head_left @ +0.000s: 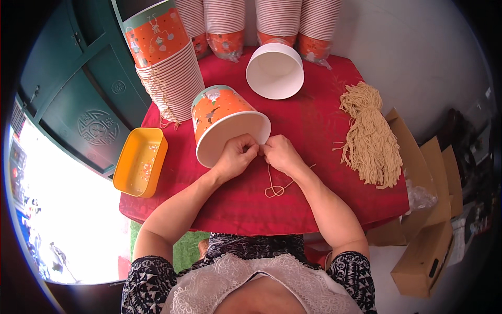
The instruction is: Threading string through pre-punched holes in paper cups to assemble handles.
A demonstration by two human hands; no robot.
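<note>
An orange paper bucket (222,111) with a green band and white inside lies tilted on its side, its mouth facing me. My left hand (236,156) reaches into that mouth, its fingers pinched close to the right part of the rim; what they hold is hidden. Touching or nearly touching them, my right hand (282,154) is closed at the outside of the rim. A thin beige cord (275,191) hangs from the right fingertips and loops on the red tablecloth below. Whether the cord passes through the bucket's wall cannot be seen.
At the left stand a tall stack of paper buckets (170,78) with cords hanging on it and a yellow tub (161,157) holding small bits. A white bucket (275,71) and wrapped stacks (226,36) are behind. Beige cord bundle (372,141) lies right, near cardboard boxes (423,256).
</note>
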